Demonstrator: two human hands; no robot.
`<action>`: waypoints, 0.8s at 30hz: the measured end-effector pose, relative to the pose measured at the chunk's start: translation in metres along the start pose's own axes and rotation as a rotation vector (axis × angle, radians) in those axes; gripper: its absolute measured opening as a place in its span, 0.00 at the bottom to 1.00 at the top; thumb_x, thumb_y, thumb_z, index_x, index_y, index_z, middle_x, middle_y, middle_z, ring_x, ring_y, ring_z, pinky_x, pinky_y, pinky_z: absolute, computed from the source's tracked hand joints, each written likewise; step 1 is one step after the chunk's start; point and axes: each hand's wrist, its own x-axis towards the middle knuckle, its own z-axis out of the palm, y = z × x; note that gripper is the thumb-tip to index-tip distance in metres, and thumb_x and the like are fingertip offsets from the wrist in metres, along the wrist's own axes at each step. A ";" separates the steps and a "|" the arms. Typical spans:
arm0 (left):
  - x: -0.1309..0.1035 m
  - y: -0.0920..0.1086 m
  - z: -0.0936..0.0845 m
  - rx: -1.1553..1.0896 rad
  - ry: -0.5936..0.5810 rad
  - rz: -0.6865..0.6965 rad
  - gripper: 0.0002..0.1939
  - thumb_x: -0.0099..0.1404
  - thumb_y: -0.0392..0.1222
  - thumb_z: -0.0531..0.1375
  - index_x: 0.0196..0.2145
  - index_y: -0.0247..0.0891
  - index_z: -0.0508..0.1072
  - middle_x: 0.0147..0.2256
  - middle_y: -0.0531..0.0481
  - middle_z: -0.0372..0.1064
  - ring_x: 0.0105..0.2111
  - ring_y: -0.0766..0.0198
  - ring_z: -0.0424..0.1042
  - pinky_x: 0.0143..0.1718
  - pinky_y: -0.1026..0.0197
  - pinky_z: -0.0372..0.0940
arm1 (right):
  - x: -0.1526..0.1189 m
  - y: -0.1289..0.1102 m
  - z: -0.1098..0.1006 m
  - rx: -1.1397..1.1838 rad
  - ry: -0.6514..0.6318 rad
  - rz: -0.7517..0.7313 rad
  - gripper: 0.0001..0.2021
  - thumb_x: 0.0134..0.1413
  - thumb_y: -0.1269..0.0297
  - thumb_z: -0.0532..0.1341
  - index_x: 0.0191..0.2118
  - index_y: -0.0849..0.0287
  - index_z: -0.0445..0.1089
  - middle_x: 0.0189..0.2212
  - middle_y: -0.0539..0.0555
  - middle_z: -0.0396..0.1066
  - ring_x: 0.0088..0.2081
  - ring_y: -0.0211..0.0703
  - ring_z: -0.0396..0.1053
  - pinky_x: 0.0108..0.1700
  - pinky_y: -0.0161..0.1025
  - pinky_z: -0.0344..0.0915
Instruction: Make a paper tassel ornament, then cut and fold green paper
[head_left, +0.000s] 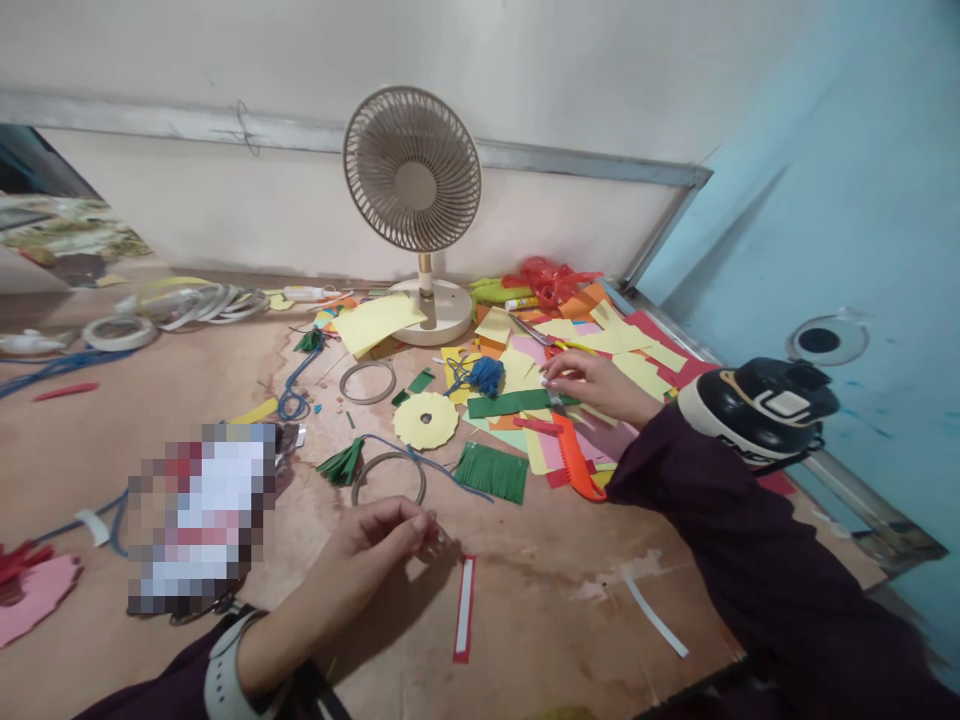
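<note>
My left hand (390, 545) hovers above the table with thumb and fingers drawn together; whatever they pinch, if anything, is too small to name. Just right of it lies a red paper strip (463, 648) with a white strip along its middle. My right hand (600, 385) reaches over the coloured paper scraps, its fingers bent together around a tiny white bit I cannot make out. Beneath that hand is an orange box cutter (576, 460), beside a green paper strip (510, 403). A fringed green paper (491, 473) and a scalloped yellow paper disc (426, 420) lie between the hands.
A desk fan (412, 170) stands at the back. Scissors (531, 328) rest on the scraps. To the right is a black-lidded bottle (772, 405). Tape rolls (118, 332), blue cord (292, 395) and a blurred-out item (210, 520) are leftward. A white strip (656, 615) lies at front right.
</note>
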 end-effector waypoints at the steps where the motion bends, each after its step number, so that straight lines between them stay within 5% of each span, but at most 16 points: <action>1: 0.001 0.000 0.000 -0.017 -0.001 -0.002 0.13 0.62 0.48 0.62 0.26 0.36 0.74 0.27 0.50 0.70 0.29 0.66 0.68 0.34 0.64 0.63 | -0.003 -0.007 0.002 0.140 0.003 0.055 0.10 0.57 0.58 0.57 0.34 0.60 0.67 0.36 0.59 0.73 0.37 0.45 0.72 0.40 0.45 0.68; 4: 0.003 0.000 0.001 -0.108 0.006 -0.016 0.12 0.61 0.48 0.64 0.28 0.35 0.74 0.27 0.49 0.71 0.29 0.65 0.69 0.34 0.63 0.64 | -0.012 -0.033 0.015 0.715 -0.113 0.270 0.14 0.49 0.55 0.65 0.34 0.60 0.65 0.26 0.51 0.72 0.27 0.37 0.70 0.31 0.37 0.67; 7: 0.004 0.003 0.003 -0.206 0.001 -0.047 0.13 0.59 0.49 0.65 0.31 0.35 0.74 0.28 0.49 0.71 0.28 0.66 0.69 0.32 0.64 0.64 | -0.020 -0.060 0.035 0.972 -0.288 0.371 0.17 0.42 0.57 0.71 0.32 0.61 0.67 0.25 0.48 0.71 0.26 0.34 0.69 0.28 0.33 0.65; 12: 0.000 0.007 0.009 -0.244 -0.097 -0.094 0.18 0.64 0.53 0.61 0.43 0.35 0.73 0.36 0.44 0.73 0.33 0.63 0.72 0.34 0.63 0.65 | -0.028 -0.093 0.062 1.006 -0.558 0.335 0.15 0.45 0.60 0.70 0.36 0.62 0.67 0.26 0.48 0.71 0.25 0.31 0.67 0.27 0.30 0.63; 15: -0.004 0.008 0.011 -0.241 -0.169 -0.161 0.18 0.65 0.54 0.59 0.38 0.35 0.72 0.34 0.46 0.72 0.31 0.65 0.71 0.32 0.64 0.64 | -0.029 -0.104 0.069 0.961 -0.682 0.278 0.16 0.47 0.60 0.69 0.38 0.62 0.67 0.26 0.47 0.70 0.26 0.31 0.67 0.28 0.30 0.63; 24: -0.008 0.017 0.010 0.044 -0.198 -0.023 0.18 0.64 0.55 0.59 0.31 0.36 0.66 0.26 0.53 0.69 0.21 0.72 0.65 0.23 0.69 0.61 | -0.027 -0.111 0.070 0.864 -0.707 0.176 0.14 0.49 0.60 0.67 0.39 0.62 0.68 0.28 0.49 0.71 0.31 0.35 0.70 0.32 0.32 0.65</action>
